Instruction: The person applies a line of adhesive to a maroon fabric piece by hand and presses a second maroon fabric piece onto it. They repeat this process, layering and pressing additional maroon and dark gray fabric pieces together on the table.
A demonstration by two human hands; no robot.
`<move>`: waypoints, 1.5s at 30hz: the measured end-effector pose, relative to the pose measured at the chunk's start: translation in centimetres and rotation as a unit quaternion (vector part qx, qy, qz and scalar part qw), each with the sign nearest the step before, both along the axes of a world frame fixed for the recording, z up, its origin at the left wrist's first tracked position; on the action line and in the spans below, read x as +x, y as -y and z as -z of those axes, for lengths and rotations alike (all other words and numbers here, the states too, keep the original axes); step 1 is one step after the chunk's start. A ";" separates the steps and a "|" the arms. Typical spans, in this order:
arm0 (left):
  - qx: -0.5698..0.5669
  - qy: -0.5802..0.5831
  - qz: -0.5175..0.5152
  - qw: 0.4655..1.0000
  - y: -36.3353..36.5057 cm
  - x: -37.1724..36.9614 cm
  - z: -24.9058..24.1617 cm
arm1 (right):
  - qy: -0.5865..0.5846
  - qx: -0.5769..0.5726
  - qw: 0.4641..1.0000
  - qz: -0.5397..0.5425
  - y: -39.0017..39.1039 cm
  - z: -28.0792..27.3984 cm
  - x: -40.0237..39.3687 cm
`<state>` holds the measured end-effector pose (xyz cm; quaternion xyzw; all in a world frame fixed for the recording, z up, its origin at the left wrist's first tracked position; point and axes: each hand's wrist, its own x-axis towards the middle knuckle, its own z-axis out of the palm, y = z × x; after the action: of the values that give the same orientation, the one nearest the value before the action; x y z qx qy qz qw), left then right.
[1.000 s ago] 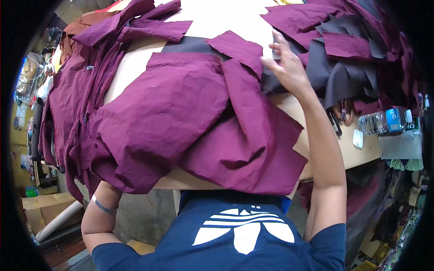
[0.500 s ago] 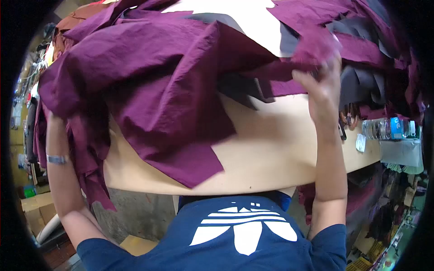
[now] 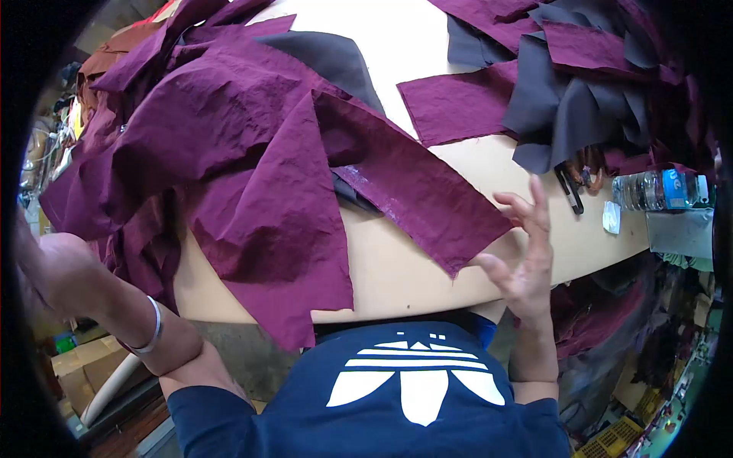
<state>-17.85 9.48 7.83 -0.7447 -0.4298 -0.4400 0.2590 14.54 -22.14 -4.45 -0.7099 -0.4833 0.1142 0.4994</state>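
A large maroon cloth point(image 3: 259, 183) lies crumpled over the left and middle of the pale table point(image 3: 397, 282), one corner hanging over the front edge. From its middle, a flap point(image 3: 427, 198) of the same maroon fabric stretches right. My right hand point(image 3: 527, 259) is beside the flap's end, thumb and fingers spread, nothing gripped. At the far left, off the table's side, is my left hand point(image 3: 50, 271), below the cloth's left end. It is dark and smeared, and its fingers cannot be made out. Dark grey fabric point(image 3: 336, 61) shows from under the maroon cloth.
Maroon and dark grey pieces point(image 3: 565, 107) are heaped at the back right. Near the right edge are black-handled scissors point(image 3: 571, 187), a clear plastic bottle point(image 3: 649, 191) and a small white paper point(image 3: 611, 217). A cardboard box point(image 3: 88, 374) stands on the floor at left.
My right hand has come down toward me, away from the raised fabric, which now lies flatter. My left hand has left the cloth's left end and moved outward and down.
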 end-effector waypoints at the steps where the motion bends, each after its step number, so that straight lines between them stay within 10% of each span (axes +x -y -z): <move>1: 0.029 -0.048 0.018 0.998 3.3 2.7 -0.3 | 0.010 0.009 1.000 0.002 -0.7 0.2 -0.4; 6: -0.076 -0.351 0.448 0.819 8.4 17.2 3.7 | 0.196 0.046 0.979 0.015 -3.0 1.1 -1.7; 19: -0.304 -0.398 0.293 0.814 0.7 15.5 8.7 | 0.231 0.082 0.969 -0.008 -4.1 -0.9 1.4; 26: -0.426 -0.094 0.240 0.867 -1.2 3.8 6.9 | 0.333 0.228 0.907 -0.123 -11.8 -5.6 -0.4; 30: -0.498 0.264 0.191 0.803 -3.2 -5.2 3.9 | 0.170 0.250 0.917 -0.260 -15.9 -4.1 -8.7; 34: -0.465 0.489 0.231 0.701 -4.5 -8.1 -1.4 | -0.248 0.158 0.863 -0.411 -15.0 -6.6 -11.4; 39: -0.435 0.208 0.362 0.798 -5.9 10.5 1.5 | -0.655 0.068 0.681 -0.321 -10.2 -6.5 -7.6; 41: -0.361 0.021 0.440 0.822 -5.4 20.4 4.5 | -0.647 0.104 0.733 -0.184 -7.8 -4.9 -5.3; 43: -0.262 -0.112 0.505 0.815 -4.9 28.8 8.5 | -0.338 0.048 0.938 -0.068 -5.0 -1.1 -1.9; 45: -0.172 -0.177 0.534 0.809 -4.6 34.0 13.1 | -0.222 -0.012 0.974 0.041 -2.3 0.0 -0.9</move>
<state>16.14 14.11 -5.32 -0.9542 0.0197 -0.2882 -0.0775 13.64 -19.79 -4.42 -0.6920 -0.3299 0.2545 0.5895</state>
